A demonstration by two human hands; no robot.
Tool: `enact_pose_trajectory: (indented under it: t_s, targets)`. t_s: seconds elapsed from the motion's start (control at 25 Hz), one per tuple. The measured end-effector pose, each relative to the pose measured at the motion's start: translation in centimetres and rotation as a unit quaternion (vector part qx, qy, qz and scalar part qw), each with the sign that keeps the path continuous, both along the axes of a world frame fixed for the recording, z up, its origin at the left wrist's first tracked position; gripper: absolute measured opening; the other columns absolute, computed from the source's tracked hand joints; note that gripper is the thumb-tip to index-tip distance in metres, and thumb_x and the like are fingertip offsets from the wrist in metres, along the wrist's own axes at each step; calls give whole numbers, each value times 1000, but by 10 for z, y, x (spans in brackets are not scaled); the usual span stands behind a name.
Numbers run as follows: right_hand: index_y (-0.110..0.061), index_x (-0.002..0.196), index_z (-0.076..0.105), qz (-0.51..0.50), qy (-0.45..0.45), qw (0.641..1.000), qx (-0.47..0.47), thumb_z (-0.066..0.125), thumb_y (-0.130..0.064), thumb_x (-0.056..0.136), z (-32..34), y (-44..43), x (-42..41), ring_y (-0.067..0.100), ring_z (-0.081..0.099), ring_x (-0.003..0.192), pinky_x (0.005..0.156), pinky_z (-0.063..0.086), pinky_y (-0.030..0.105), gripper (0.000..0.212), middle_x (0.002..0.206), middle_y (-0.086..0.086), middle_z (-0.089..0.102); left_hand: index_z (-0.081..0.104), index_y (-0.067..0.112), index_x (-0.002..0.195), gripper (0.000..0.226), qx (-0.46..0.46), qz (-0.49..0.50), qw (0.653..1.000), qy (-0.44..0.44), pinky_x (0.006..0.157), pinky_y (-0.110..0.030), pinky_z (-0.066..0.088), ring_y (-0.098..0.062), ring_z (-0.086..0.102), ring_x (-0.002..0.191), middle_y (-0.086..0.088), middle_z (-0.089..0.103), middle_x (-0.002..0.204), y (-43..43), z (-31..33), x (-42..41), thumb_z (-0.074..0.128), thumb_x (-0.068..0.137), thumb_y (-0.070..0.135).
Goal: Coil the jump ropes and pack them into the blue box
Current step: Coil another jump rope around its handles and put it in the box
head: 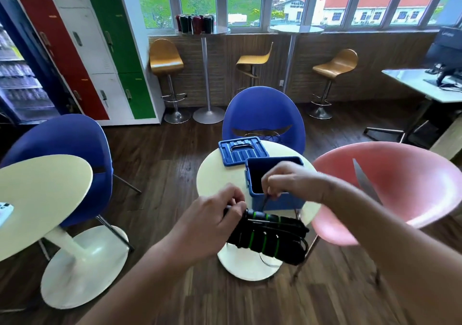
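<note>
**One bundle in hand: cord wrap in progress, box not yet loaded**

Head view.

1. Position of the work. I hold the black, green-ringed handles (pixel 268 237) side by side in the air, in front of the round table (pixel 212 172) and below its edge. Turns of cord cross the handles. How many ropes make up the bundle I cannot tell.
2. Left hand (pixel 212 216). My fingers are curled round the near end of the handles and clamp them together.
3. Right hand (pixel 290 181). My fingertips pinch the black cord (pixel 264 203), which runs taut from the bundle up to the pinch. This hand is in front of the blue box (pixel 248 177).
4. Receptacle. The blue box stands open on the table, just behind the bundle. Its lid (pixel 243 151) lies flat on the table beyond it. The interior is dark, so I cannot make out any contents.
5. Step in hand, by my judgement: winding the loose cord round the handles. Packing has not begun for this bundle.
6. Next move, by my judgement: carry the cord round the handles under tension and secure the free end. A slack turn could slip off.
</note>
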State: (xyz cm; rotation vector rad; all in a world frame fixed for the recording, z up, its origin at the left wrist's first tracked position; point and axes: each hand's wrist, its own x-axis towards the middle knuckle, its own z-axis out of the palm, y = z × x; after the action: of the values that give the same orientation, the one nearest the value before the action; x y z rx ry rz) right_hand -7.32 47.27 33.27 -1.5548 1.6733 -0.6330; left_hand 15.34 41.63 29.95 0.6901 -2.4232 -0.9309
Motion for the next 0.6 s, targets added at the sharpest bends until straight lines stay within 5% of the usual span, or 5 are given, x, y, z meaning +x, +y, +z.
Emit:
enact_pose_trajectory:
  t_s: [0.12,0.2,0.36,0.48,0.6]
  targets:
    - [-13,64,61,83,273,957,-54,46,-48,66,39,-6,11,13,51,59,61,50,40,38,62,1,59,48,37,93,10,-41,-21,999,-11,62,-41,50,-18,56,63,9,58,70,-2,-3,0,41,99,40]
    - [-23,65,58,116,380,914,-85,44,-50,68,45,-5,20,16,57,69,69,53,42,31,70,-4,60,47,35,95,11,-81,-20,996,-33,65,-41,51,-19,54,66,11,54,70,-4,-3,0,40,99,41]
    - [-29,87,68,167,455,868,-108,55,-39,91,51,5,37,18,59,86,75,52,34,18,91,-9,60,51,31,101,12,-101,11,989,-103,70,-39,50,-23,57,75,9,52,74,-7,-3,-3,42,105,38]
    - [-27,94,69,169,496,821,-226,54,-35,96,36,5,38,19,62,94,75,57,39,18,97,-8,63,48,33,104,10,-84,0,989,-121,73,-41,53,-24,63,78,5,63,81,-6,-5,-4,41,106,40]
    - [-29,101,70,132,485,840,-206,53,-40,98,29,6,23,17,60,103,74,54,34,21,102,-10,63,49,37,106,16,-37,-2,993,-112,75,-43,55,-17,65,77,2,70,85,-8,-4,-1,36,101,45]
